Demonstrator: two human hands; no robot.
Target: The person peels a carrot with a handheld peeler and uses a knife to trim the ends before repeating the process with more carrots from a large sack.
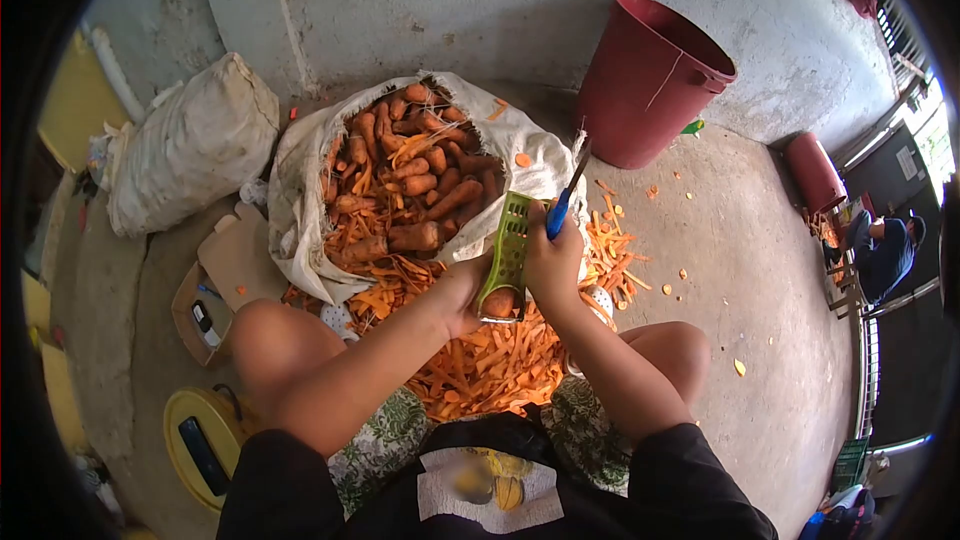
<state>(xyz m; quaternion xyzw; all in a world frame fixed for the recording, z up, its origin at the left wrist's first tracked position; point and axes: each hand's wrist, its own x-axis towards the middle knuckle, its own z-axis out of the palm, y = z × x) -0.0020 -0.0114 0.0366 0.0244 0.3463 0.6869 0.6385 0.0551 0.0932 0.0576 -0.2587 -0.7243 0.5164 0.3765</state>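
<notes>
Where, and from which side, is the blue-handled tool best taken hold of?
Take the blue-handled tool by its blue handle, probably from the wearer's near side. Its slim dark blade points up and away from the wearer, so that approach should stay clear of it. The handle runs down into the right grip.

Soft daylight, bowed dark-rimmed edges

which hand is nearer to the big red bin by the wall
Right. In the picture, the right hand is below and left of the big red bin, not touching it; the left hand is lower and further left.
</notes>
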